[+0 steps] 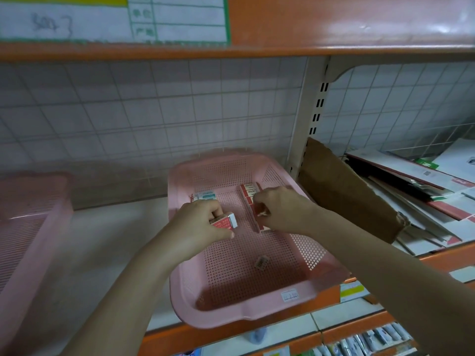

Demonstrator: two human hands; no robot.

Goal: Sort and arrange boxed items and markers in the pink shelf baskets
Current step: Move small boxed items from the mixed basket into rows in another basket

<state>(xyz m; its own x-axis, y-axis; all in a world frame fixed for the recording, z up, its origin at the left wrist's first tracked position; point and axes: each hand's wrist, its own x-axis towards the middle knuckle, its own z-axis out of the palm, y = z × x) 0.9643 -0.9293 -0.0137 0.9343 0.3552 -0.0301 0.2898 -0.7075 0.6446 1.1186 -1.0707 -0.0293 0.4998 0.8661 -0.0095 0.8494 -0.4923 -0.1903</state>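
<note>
Left hand (199,222) grips a red box (224,222); right hand (279,209), at 3 o'clock, pinches the box row (250,195), aligning it in the basket (246,312).

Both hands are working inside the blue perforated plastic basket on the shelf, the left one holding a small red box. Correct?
Not quite: the head view shows the perforated plastic basket is pink, not blue. The rest holds: both hands are inside it, the left hand gripping a small red box, the right hand at the red boxes.
</note>
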